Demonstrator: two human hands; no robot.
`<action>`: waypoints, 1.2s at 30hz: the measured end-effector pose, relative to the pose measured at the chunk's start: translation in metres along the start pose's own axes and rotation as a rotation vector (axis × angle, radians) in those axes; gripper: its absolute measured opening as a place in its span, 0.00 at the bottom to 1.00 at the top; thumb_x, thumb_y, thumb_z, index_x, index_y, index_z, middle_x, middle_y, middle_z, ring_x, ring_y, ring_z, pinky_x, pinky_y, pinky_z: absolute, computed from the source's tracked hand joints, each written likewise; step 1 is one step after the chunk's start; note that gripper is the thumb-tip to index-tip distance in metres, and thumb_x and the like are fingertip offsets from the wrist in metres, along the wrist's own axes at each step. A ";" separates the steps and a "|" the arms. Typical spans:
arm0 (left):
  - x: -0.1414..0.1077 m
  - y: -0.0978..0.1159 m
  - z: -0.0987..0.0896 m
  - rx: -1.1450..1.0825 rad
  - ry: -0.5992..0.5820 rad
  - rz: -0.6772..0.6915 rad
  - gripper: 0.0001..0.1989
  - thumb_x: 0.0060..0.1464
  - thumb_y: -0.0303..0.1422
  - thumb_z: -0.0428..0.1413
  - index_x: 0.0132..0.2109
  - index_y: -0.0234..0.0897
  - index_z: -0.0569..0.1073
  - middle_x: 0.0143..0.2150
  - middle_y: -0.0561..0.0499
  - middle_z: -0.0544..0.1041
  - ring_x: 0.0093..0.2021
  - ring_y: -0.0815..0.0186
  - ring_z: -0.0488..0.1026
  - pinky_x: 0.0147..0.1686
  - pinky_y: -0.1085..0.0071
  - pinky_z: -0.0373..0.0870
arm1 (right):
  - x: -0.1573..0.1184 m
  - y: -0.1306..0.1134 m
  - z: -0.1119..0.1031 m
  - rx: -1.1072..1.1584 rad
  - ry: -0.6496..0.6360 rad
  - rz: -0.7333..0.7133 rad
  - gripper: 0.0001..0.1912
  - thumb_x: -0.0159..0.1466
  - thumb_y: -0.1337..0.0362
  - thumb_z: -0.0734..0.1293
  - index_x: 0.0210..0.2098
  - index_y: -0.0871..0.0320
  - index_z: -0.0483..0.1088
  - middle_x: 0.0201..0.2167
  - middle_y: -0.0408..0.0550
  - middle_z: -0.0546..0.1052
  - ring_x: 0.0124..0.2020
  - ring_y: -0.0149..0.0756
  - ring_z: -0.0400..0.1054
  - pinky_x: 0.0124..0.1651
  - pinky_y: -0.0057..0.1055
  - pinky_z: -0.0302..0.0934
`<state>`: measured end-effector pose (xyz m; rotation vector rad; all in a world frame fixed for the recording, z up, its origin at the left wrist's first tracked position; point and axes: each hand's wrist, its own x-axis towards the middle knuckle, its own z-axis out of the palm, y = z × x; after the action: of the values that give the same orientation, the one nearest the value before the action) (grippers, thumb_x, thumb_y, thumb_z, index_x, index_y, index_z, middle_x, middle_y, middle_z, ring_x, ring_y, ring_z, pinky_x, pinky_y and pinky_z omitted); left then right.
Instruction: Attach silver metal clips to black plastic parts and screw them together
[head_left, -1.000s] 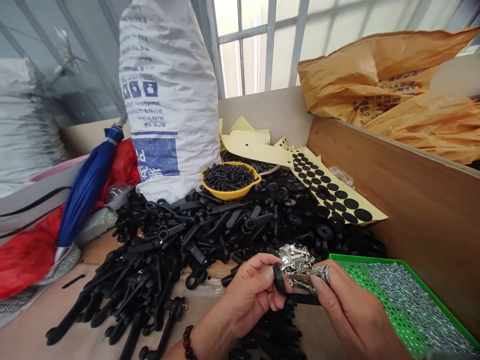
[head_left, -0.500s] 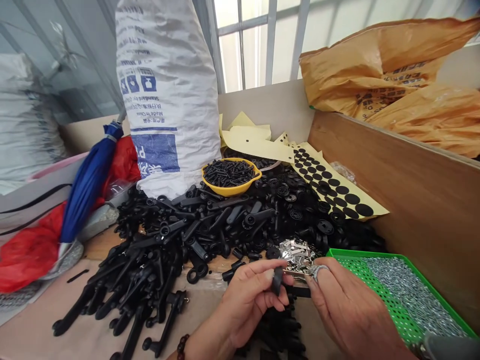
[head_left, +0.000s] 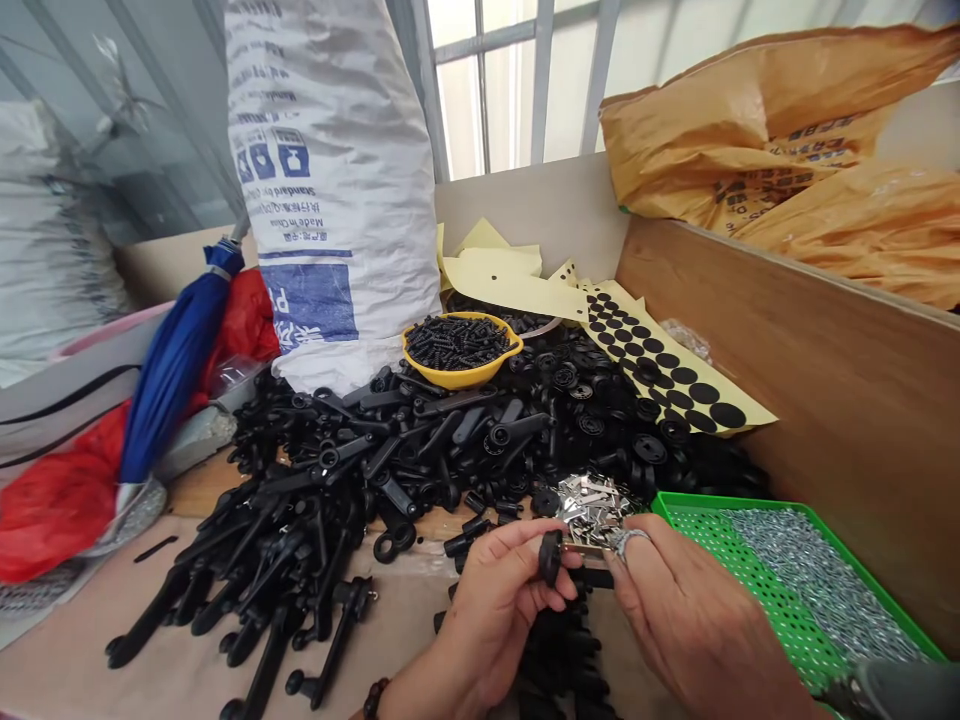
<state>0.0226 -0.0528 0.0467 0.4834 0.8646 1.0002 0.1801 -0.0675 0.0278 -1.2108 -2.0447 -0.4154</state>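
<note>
Black knob [head_left: 550, 558] now at L fingertips [head_left: 541, 590]

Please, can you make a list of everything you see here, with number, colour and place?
Plastic levers: many, black, heaped centre.
Bowl: one, yellow, behind the levers, holding black screws.
Sack: one, white, behind the bowl.
Adhesive sheet: one, yellow with black dots, right of the bowl.
Metal clips: many, silver, above the hands.
Tray: one, green, lower right, full of silver screws.
Umbrella: one, blue, left.
Paper bag: one, orange-brown, upper right.
Left grip: holds a black part.
Right grip: beside the clips.
</note>
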 end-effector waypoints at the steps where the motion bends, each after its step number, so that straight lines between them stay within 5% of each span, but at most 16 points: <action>1: -0.001 0.000 -0.001 0.011 0.008 0.002 0.16 0.41 0.31 0.67 0.39 0.26 0.78 0.28 0.42 0.79 0.21 0.74 0.70 0.21 0.82 0.64 | 0.000 -0.001 0.000 0.003 0.000 -0.001 0.12 0.67 0.71 0.53 0.28 0.56 0.59 0.29 0.48 0.67 0.28 0.35 0.61 0.31 0.31 0.54; 11: 0.000 -0.001 0.000 0.028 -0.010 0.029 0.12 0.42 0.28 0.64 0.37 0.28 0.79 0.30 0.43 0.79 0.21 0.73 0.71 0.20 0.81 0.63 | 0.002 -0.006 -0.003 0.043 -0.003 -0.004 0.11 0.67 0.72 0.54 0.30 0.57 0.61 0.30 0.50 0.67 0.29 0.36 0.61 0.29 0.31 0.51; 19: -0.007 0.001 -0.010 0.061 -0.159 0.042 0.19 0.46 0.36 0.65 0.44 0.30 0.78 0.39 0.40 0.79 0.28 0.68 0.75 0.26 0.78 0.68 | 0.002 -0.005 0.004 0.086 -0.012 -0.007 0.11 0.66 0.74 0.53 0.32 0.58 0.62 0.29 0.48 0.66 0.29 0.35 0.61 0.30 0.31 0.52; 29: -0.002 -0.005 -0.006 0.015 0.007 0.230 0.11 0.40 0.32 0.68 0.32 0.34 0.77 0.36 0.50 0.76 0.26 0.74 0.68 0.24 0.80 0.69 | 0.006 -0.005 -0.002 0.085 -0.003 0.107 0.14 0.69 0.67 0.50 0.29 0.55 0.59 0.24 0.43 0.66 0.21 0.30 0.61 0.26 0.28 0.55; 36: -0.003 -0.004 0.000 -0.009 -0.009 0.282 0.10 0.41 0.32 0.68 0.32 0.35 0.77 0.39 0.49 0.76 0.30 0.72 0.69 0.25 0.79 0.70 | 0.011 -0.005 -0.006 0.129 -0.001 0.143 0.15 0.70 0.66 0.51 0.27 0.54 0.57 0.22 0.41 0.63 0.20 0.29 0.61 0.23 0.27 0.53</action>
<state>0.0237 -0.0574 0.0451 0.6135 0.7965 1.2580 0.1745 -0.0665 0.0406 -1.2684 -1.9395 -0.2114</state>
